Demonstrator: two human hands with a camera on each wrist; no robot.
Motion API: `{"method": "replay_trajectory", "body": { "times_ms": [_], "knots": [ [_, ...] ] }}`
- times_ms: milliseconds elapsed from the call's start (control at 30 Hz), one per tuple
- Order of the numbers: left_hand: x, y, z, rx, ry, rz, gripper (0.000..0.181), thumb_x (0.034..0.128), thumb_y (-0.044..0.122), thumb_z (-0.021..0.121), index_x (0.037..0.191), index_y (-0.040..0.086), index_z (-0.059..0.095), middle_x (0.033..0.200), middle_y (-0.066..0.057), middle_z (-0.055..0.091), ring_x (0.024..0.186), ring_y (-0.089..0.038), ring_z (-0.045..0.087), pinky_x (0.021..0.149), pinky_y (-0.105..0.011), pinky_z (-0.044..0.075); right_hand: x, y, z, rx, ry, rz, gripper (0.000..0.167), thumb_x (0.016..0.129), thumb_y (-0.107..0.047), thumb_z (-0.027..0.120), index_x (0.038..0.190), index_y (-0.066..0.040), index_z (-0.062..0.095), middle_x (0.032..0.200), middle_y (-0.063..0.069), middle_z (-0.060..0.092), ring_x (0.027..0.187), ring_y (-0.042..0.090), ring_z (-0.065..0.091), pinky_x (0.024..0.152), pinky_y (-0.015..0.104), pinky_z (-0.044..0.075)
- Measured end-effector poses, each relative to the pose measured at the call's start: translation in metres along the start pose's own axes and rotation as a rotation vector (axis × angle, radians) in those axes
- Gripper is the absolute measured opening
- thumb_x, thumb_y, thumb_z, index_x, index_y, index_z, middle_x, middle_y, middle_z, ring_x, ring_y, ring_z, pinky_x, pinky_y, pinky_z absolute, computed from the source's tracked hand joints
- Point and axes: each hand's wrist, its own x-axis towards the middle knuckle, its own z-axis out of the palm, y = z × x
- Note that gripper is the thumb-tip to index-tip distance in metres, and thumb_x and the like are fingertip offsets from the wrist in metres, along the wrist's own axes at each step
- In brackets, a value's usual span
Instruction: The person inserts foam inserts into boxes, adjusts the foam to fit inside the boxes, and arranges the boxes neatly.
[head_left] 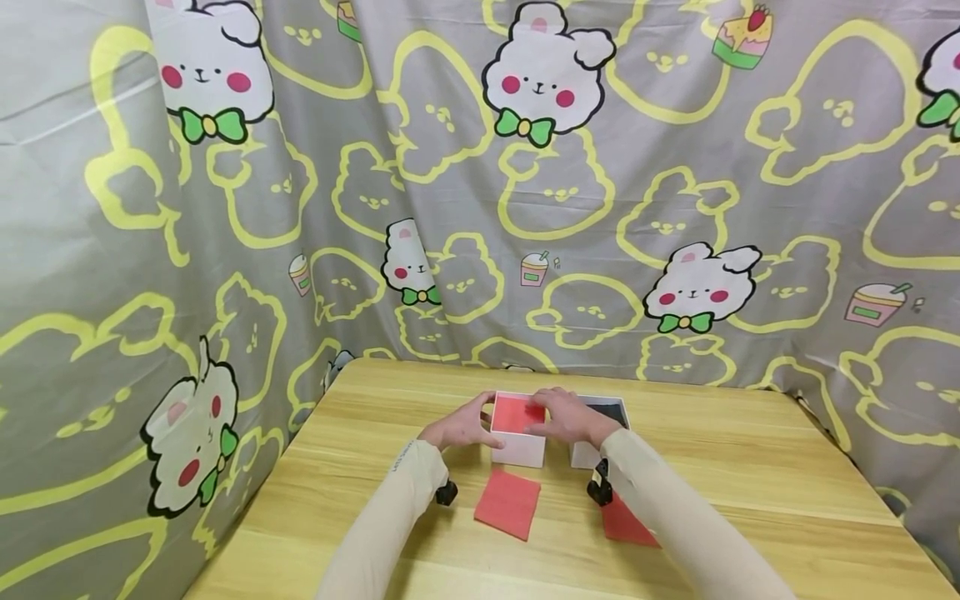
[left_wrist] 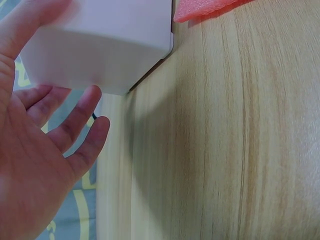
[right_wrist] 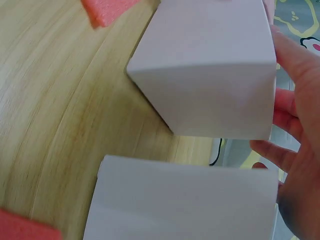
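Note:
A white box (head_left: pixel 517 450) stands on the table with a red foam sheet (head_left: pixel 512 414) inside its open top. My left hand (head_left: pixel 461 427) grips the left side of this box, thumb at the front and fingers toward the back; the left wrist view shows the thumb of the hand (left_wrist: pixel 37 155) against the white box (left_wrist: pixel 100 55). Over the right part of the opening, my right hand (head_left: pixel 567 417) touches the foam and rim with relaxed fingers. In the right wrist view, the hand (right_wrist: pixel 300 115) is beside the box's top edge (right_wrist: pixel 273 100), its fingertips partly hidden.
A second white box (head_left: pixel 583 455) with dark material (head_left: pixel 611 412) inside stands to the right, partly behind my right hand. One red foam sheet (head_left: pixel 507 504) lies in front of the first box, another (head_left: pixel 628 523) partly under my right forearm. A patterned curtain (head_left: pixel 465 200) hangs behind the table (head_left: pixel 360 400).

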Motion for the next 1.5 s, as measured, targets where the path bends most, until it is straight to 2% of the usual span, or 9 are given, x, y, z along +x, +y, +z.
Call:
{"method": "replay_trajectory", "body": {
  "times_ms": [267, 533, 967, 1300, 1500],
  "knots": [
    [0.002, -0.001, 0.002, 0.007, -0.004, 0.000, 0.089, 0.0717, 0.012, 0.084, 0.143, 0.012, 0.031, 0.136, -0.007, 0.041, 0.103, -0.021, 0.055, 0.079, -0.033, 0.049, 0.006, -0.003, 0.004, 0.014, 0.004, 0.010, 0.051, 0.083, -0.039, 0.071, 0.121, -0.007, 0.062, 0.119, 0.007, 0.058, 0.111, 0.028, 0.049, 0.095, 0.051, 0.036],
    [0.002, -0.002, 0.001, 0.013, -0.003, -0.001, 0.090, 0.0717, 0.013, 0.084, 0.144, 0.012, 0.030, 0.138, -0.007, 0.040, 0.105, -0.021, 0.054, 0.079, -0.033, 0.050, 0.009, -0.001, 0.008, -0.014, 0.031, -0.046, 0.048, 0.084, -0.035, 0.071, 0.122, -0.007, 0.061, 0.124, 0.009, 0.057, 0.115, 0.032, 0.047, 0.093, 0.053, 0.036],
    [0.001, 0.002, 0.004, 0.004, -0.003, 0.003, 0.087, 0.0721, 0.010, 0.083, 0.142, 0.013, 0.032, 0.137, -0.005, 0.040, 0.103, -0.020, 0.055, 0.079, -0.032, 0.049, 0.008, -0.004, 0.007, -0.050, -0.034, -0.004, 0.049, 0.086, -0.041, 0.067, 0.126, -0.013, 0.060, 0.128, 0.005, 0.055, 0.119, 0.033, 0.043, 0.093, 0.052, 0.033],
    [-0.001, 0.001, 0.000, -0.018, -0.006, -0.006, 0.089, 0.0725, 0.010, 0.083, 0.144, 0.013, 0.030, 0.133, -0.007, 0.044, 0.104, -0.021, 0.054, 0.080, -0.034, 0.049, 0.003, -0.001, -0.004, -0.077, -0.038, 0.043, 0.049, 0.083, -0.044, 0.070, 0.119, -0.011, 0.065, 0.116, 0.002, 0.060, 0.109, 0.027, 0.047, 0.090, 0.048, 0.033],
    [-0.001, 0.002, 0.000, -0.008, -0.010, 0.003, 0.090, 0.0730, 0.009, 0.082, 0.145, 0.012, 0.029, 0.129, -0.007, 0.047, 0.102, -0.021, 0.055, 0.079, -0.034, 0.050, 0.000, 0.000, -0.004, -0.064, -0.013, 0.031, 0.049, 0.083, -0.046, 0.069, 0.118, -0.012, 0.065, 0.112, 0.001, 0.060, 0.107, 0.026, 0.048, 0.090, 0.047, 0.034]
  ]
}}
